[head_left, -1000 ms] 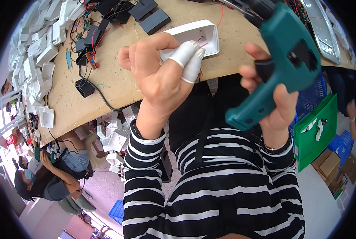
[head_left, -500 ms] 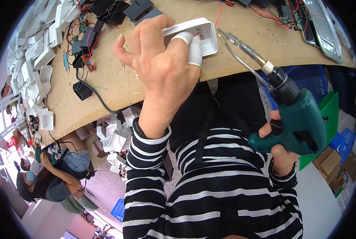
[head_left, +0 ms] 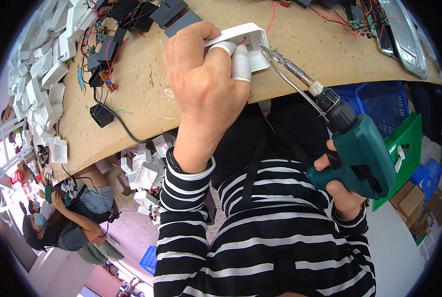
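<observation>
1. Straight to the left hand (head_left: 198, 81): bent over the white case (head_left: 258, 35), two digits in white finger covers (head_left: 241, 65) dipping into its hollow. They're close together, but whether they pinch anything in there I cannot tell; the hand blocks the view.
2. The case sits near the table's front edge, hollow side showing, its left end hidden behind the knuckles.
3. On the other side, the right hand (head_left: 345, 202) is wrapped around the teal soldering gun (head_left: 364, 161), fingers by the black trigger, palm mostly covered by the handle.
4. And the metal tip (head_left: 300, 73) points right at the case's right-hand rim! Contact or a small gap? Too fine to call.
5. A red wire (head_left: 272, 20) climbs past the case and is cut off above; the wired circuit boards (head_left: 352, 24) run out of view there too.
6. Edges now: the tan table (head_left: 325, 64) ends just below the case, and the gun's body hangs beyond that border.
7. Tan surface stretches rightward from case to clear tray (head_left: 408, 44); leftward, black boxes (head_left: 184, 22) crowd the knuckles, and the white heap (head_left: 45, 69) fades into the dark rim.
</observation>
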Demonstrator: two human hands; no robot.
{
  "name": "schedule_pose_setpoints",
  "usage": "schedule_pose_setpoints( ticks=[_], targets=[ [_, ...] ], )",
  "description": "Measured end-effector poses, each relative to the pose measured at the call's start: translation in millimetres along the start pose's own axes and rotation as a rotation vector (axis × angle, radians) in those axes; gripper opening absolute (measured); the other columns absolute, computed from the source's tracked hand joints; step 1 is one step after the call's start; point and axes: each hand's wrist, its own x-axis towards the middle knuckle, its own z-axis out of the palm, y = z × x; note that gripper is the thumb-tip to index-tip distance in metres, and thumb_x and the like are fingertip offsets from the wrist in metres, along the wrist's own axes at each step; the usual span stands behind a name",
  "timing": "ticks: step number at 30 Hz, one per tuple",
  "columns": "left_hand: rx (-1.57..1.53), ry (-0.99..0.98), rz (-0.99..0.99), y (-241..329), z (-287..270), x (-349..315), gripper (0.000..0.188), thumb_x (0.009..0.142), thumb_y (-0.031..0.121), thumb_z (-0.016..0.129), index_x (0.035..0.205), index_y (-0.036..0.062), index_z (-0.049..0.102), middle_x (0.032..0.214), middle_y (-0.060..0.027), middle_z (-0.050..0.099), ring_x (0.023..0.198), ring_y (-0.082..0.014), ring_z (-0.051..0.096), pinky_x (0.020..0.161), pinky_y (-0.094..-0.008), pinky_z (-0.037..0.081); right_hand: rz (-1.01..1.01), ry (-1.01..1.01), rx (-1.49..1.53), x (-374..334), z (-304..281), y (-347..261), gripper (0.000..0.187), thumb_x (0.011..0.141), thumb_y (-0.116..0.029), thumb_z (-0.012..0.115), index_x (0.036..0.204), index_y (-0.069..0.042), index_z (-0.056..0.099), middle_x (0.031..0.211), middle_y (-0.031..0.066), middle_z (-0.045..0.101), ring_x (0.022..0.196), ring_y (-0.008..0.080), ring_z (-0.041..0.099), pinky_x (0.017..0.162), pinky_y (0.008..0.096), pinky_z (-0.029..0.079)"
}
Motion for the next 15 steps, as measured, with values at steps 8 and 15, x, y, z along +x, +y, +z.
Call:
schedule_pose_setpoints(
  ticks=[8, 15],
  targets=[
    [-0.024, 0.008, -0.016, -1.2, 1.7, -2.2, 0.012, 0.055, 0.0, 0.065, 0.063, -0.0028, 0.057, 0.088, -0.0118, 0.054, 0.077, -0.0251, 0.05, 0.067, -0.0342, 0.038, -0.009, -0.011, -0.033, -0.4, -1.7, 3.0, 0.06, 0.076, -0.023, 0.069, 0.119, 0.009, 0.043, 0.112, 0.0214, 0.053, 0.081, 0.0238, 0.06, 0.069, 0.0326, 0.051],
    [-0.027, 0.006, -0.03, 0.5, 0.1, -1.7, 0.012, 0.055, 0.001, 0.066, 0.063, -0.0018, 0.058, 0.088, -0.0107, 0.054, 0.077, -0.0243, 0.05, 0.067, -0.034, 0.038, 0.019, -0.034, -0.095, -1.8, -2.5, -0.8, 0.061, 0.076, -0.024, 0.069, 0.119, 0.01, 0.043, 0.11, 0.0198, 0.054, 0.081, 0.023, 0.06, 0.069, 0.0316, 0.051]
  ],
)
